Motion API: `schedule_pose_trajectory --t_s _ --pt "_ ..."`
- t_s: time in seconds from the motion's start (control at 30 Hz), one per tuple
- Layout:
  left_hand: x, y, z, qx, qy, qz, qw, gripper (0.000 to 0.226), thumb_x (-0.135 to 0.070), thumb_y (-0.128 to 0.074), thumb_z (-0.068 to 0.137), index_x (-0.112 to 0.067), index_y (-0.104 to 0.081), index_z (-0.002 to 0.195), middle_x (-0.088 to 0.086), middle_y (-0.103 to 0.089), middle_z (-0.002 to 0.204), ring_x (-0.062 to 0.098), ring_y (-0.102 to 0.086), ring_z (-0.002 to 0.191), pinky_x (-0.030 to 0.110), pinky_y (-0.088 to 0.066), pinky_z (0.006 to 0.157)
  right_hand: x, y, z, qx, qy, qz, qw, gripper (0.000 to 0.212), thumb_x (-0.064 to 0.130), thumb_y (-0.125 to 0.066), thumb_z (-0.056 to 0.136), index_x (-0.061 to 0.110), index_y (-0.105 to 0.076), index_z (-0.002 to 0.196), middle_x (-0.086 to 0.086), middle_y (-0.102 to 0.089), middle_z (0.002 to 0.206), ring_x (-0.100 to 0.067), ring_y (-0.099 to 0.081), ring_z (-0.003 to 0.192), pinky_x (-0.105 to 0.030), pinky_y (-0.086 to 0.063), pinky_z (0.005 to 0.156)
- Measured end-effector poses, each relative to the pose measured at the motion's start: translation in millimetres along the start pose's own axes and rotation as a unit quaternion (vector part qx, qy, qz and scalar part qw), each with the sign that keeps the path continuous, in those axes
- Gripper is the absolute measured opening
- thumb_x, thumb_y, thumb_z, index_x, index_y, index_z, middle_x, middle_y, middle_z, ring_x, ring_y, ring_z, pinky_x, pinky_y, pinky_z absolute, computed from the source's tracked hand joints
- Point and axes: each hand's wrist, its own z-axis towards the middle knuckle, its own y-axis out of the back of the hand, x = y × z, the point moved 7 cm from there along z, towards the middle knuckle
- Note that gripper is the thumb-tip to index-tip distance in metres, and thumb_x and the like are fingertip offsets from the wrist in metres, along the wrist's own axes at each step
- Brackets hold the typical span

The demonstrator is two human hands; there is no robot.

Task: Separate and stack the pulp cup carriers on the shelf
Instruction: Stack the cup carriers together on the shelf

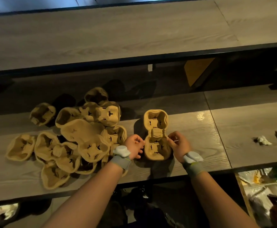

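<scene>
A person is steadying a two-cup pulp carrier near the shelf's front edge, left hand and right hand with fingers pinching its narrow waist. A jumbled heap of molded, matte tan carriers is lying toward the left end, most still waiting to be stacked.

- Left hand: bare forearm, grey wristband with a pale rounded device on top.
- Right hand: same grey wristband, same pale device.
</scene>
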Motion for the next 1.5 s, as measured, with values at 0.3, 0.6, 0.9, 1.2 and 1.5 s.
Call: schedule_pose_trajectory --t_s 0.3,0.6,0.9,1.2,1.5 --pt "15 22 4 -0.074 -0.036 -0.019 0.996 0.013 -0.017 -0.057 0.092 -0.013 -0.055 0.08 0.006 -0.055 0.059 0.01 -0.052 0.043 0.023 -0.048 0.039 26 -20 16 0.054 -0.015 0.002 0.998 0.006 0.027 -0.064 0.093 0.022 -0.062 0.093 0.002 -0.066 0.086 -0.013 -0.064 0.079 -0.029 -0.055 0.065" --pt "-15 95 -15 -0.096 -0.083 -0.098 0.987 0.012 -0.024 -0.068 0.088 -0.014 -0.061 0.087 0.002 -0.062 0.069 0.011 -0.06 0.056 0.021 -0.046 0.044 89 -9 22 0.065 -0.017 0.151 0.986 0.01 0.02 -0.063 0.094 0.021 -0.064 0.104 0.0 -0.069 0.097 -0.011 -0.066 0.085 -0.02 -0.049 0.063" --pt "-18 164 -39 -0.063 -0.058 -0.314 0.946 0.014 -0.025 -0.062 0.093 -0.011 -0.061 0.097 0.001 -0.062 0.071 0.016 -0.067 0.066 0.026 -0.05 0.048 154 -99 48 0.202 -0.118 0.291 0.928 0.039 0.046 -0.062 0.092 0.021 -0.062 0.122 -0.006 -0.064 0.106 -0.015 -0.06 0.08 -0.029 -0.051 0.066" --pt "20 182 -46 -0.057 -0.028 -0.341 0.938 0.018 -0.029 -0.061 0.093 -0.012 -0.061 0.097 0.0 -0.066 0.071 0.016 -0.068 0.07 0.026 -0.052 0.052 157 -150 51 0.249 -0.14 0.28 0.916 0.03 0.042 -0.065 0.091 0.018 -0.073 0.106 -0.001 -0.068 0.088 -0.01 -0.06 0.061 -0.026 -0.048 0.056" --pt "20 195 -52 -0.056 -0.018 -0.37 0.927 0.029 -0.037 -0.059 0.094 -0.011 -0.064 0.104 0.007 -0.065 0.08 0.021 -0.07 0.074 0.028 -0.053 0.052 187 -140 35 0.262 -0.014 0.245 0.933 0.012 0.025 -0.065 0.093 0.018 -0.072 0.087 -0.003 -0.068 0.082 -0.012 -0.057 0.069 -0.032 -0.049 0.067"
